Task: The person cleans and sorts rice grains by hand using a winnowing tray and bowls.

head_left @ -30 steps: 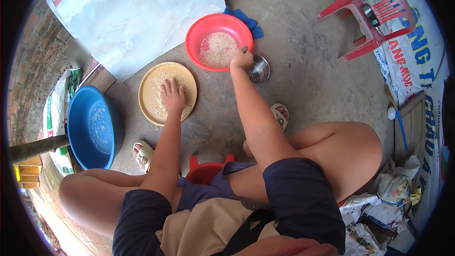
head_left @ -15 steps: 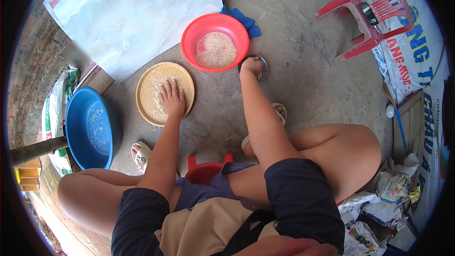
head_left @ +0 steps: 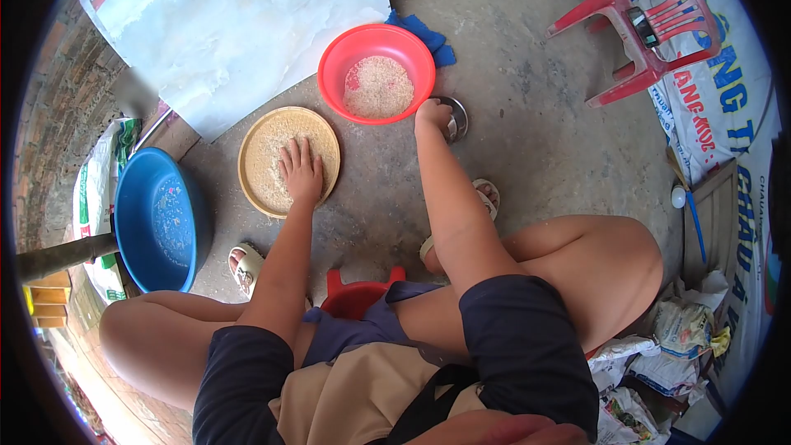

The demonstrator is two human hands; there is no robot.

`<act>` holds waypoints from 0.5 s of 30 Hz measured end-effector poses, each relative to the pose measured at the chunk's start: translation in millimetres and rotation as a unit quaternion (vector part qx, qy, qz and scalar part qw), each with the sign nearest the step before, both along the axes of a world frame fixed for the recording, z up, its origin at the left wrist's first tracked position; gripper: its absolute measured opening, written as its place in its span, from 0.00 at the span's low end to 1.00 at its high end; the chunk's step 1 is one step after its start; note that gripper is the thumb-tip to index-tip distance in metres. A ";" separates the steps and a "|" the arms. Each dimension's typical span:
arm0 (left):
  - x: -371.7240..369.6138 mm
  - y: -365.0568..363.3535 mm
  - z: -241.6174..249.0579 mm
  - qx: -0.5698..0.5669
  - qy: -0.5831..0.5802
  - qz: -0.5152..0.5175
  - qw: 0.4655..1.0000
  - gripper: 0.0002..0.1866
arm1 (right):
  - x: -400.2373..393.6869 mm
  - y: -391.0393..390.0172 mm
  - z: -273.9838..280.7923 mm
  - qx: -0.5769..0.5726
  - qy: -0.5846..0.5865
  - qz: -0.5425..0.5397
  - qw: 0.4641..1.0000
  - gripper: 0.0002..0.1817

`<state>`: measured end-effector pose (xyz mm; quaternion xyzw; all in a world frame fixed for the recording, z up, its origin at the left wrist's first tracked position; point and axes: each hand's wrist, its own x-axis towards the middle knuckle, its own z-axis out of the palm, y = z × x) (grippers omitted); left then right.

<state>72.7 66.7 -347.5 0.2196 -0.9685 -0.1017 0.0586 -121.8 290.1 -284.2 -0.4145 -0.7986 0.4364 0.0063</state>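
Note:
My left hand (head_left: 301,171) lies flat with fingers spread on pale grains (head_left: 272,148), which look like rice, in a round woven tray (head_left: 248,189) on the floor. Curled closed, my right hand (head_left: 432,115) is between the red basin (head_left: 327,97) and a small metal bowl (head_left: 461,122), covering the bowl's left part. Whatever its fingers may hold is hidden. More of the grains (head_left: 381,86) are heaped inside the red basin.
A blue basin (head_left: 132,239) with scattered grains stands at the left. A white sheet (head_left: 239,25) covers the floor ahead, with a blue cloth (head_left: 428,37) near its corner. A red plastic chair (head_left: 622,21) and printed sacks (head_left: 700,107) are at the right.
My right hand has shifted slightly left, from over the metal bowl toward the red basin's edge, uncovering more of the bowl. My left hand stays flat on the grains.

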 end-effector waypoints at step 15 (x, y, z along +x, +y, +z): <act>4.9 1.0 20.3 0.052 0.193 -0.025 0.979 0.11 | 24.2 -74.9 39.7 0.145 0.390 0.156 0.896 0.07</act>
